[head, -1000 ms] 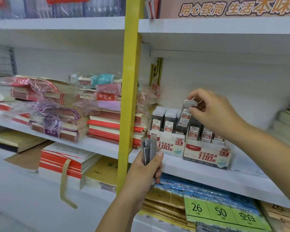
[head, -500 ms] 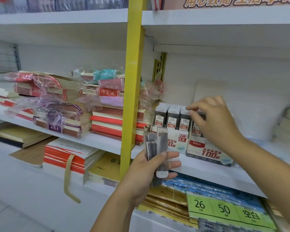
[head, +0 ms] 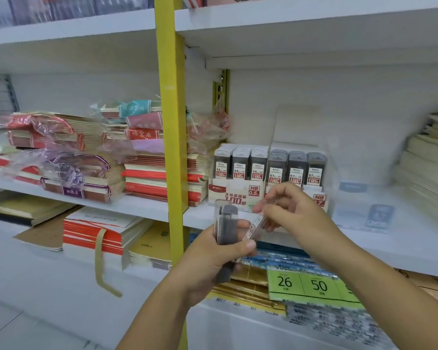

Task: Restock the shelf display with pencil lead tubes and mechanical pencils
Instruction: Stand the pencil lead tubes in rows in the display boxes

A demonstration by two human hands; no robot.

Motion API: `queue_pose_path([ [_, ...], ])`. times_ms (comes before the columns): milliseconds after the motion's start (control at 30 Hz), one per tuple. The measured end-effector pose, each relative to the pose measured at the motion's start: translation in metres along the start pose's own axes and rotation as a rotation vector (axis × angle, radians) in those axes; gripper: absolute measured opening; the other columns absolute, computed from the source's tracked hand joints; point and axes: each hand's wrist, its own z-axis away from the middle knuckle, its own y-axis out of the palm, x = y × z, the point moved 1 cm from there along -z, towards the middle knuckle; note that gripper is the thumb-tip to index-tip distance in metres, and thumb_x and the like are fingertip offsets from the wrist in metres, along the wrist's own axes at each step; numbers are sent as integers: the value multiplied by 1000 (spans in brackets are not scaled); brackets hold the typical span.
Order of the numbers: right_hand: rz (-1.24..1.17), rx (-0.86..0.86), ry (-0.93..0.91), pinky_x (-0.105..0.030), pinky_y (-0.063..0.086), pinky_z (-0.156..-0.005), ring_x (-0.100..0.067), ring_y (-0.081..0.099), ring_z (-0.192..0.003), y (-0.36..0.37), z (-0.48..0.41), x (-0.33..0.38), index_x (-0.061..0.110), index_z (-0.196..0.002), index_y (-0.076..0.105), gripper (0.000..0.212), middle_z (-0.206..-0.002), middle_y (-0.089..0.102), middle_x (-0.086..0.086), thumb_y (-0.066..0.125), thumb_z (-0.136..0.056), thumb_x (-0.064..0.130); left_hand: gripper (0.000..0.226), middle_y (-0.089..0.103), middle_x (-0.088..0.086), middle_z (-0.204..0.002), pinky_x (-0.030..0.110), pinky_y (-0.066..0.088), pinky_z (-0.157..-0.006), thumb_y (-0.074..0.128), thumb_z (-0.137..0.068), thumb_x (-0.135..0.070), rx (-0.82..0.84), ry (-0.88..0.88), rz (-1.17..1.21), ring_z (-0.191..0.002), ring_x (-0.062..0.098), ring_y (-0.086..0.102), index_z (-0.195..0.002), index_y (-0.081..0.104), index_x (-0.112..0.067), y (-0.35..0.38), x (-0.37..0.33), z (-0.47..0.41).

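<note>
**A tube could slip between the hands**

The left hand (head: 213, 258) is curled round a bunch of lead tubes (head: 226, 223), near and below the display box (head: 234, 195) on the shelf (head: 402, 243); the right hand (head: 299, 215) pinches one tube (head: 254, 227) at the bunch's right side; drawn out askew, it could drag its neighbours loose; the box's rows look nearly full, so a forced fit may topple them.

Rows of lead tubes (head: 257, 164) stand upright in two display boxes (head: 234, 195) on the shelf (head: 142, 205) (0.5 left, 0.7 right). A few grey loose tubes (head: 225, 226) are held just in front.
</note>
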Motion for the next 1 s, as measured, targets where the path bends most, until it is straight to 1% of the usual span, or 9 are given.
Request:
queue_pose_path([
  [67,-28,11,17,-24,56,-72,-3,67,-94,-7,2,-3,22,-93,62,22,-103,73,3,63,-87,1,33,77,5,-97,23,49,-54,89,-70,-15,-65,-2,34,-83,14,73,-99,78,-28,-7,-1,1],
  [167,-22,31,57,-23,57,-75,0,64,-104,-16,8,-5,22,-99,63,32,-105,72,10,66,-83,-7,47,75,9,-89,20,45,-48,85,-65,-21,-146,29,67,-73,11,67,-110,74,-18,-12,-6,5],
  [267,69,67,98,-28,58,-81,-5,67,-101,-16,14,-8,29,-100,65,40,-106,70,13,70,-81,-6,50,69,9,-80,20,41,-47,85,-66,-28,-202,67,38,-64,12,56,-113,71,-14,-13,-8,6],
  [400,191,147,96,-36,60,-75,-11,71,-86,-9,17,-4,36,-105,65,43,-104,67,15,69,-82,0,20,54,4,-64,20,35,-42,79,-84,-24,-239,76,-67,-51,11,43,-103,74,-21,-11,-6,2],
  [500,202,163,36,-34,60,-70,-12,70,-78,-3,18,0,43,-107,63,38,-96,67,11,70,-86,12,16,49,0,-60,21,33,-42,76,-87,-27,-202,94,-118,-50,11,41,-102,74,-29,-6,-6,-2],
  [600,252,228,32,-26,58,-62,-10,69,-78,1,16,3,57,-118,51,59,-98,63,11,67,-88,9,11,53,-1,-62,21,35,-44,71,-91,-33,-192,121,-116,-51,10,43,-102,74,-37,-2,-8,-5],
  [700,208,24,-64,-21,57,-61,-5,70,-84,-11,2,19,57,-121,48,63,-110,63,9,66,-88,7,12,59,-2,-69,22,40,-49,63,-97,-28,-233,137,-1,-54,10,44,-106,72,-31,-3,-10,-11],
  [800,108,-243,-258,-17,56,-61,0,70,-87,-30,-24,45,50,-100,51,46,-104,71,10,67,-87,9,25,48,0,-63,25,38,-50,54,-97,-11,-222,113,151,-53,11,44,-117,66,-18,-4,-15,-15],
  [1000,547,-276,-422,-6,47,-65,12,59,-81,-35,-71,69,43,-99,48,36,-93,63,17,67,-88,15,22,77,4,-89,24,58,-68,47,-106,-21,-186,196,26,-78,18,74,-119,63,-14,-14,-19,-12],
])
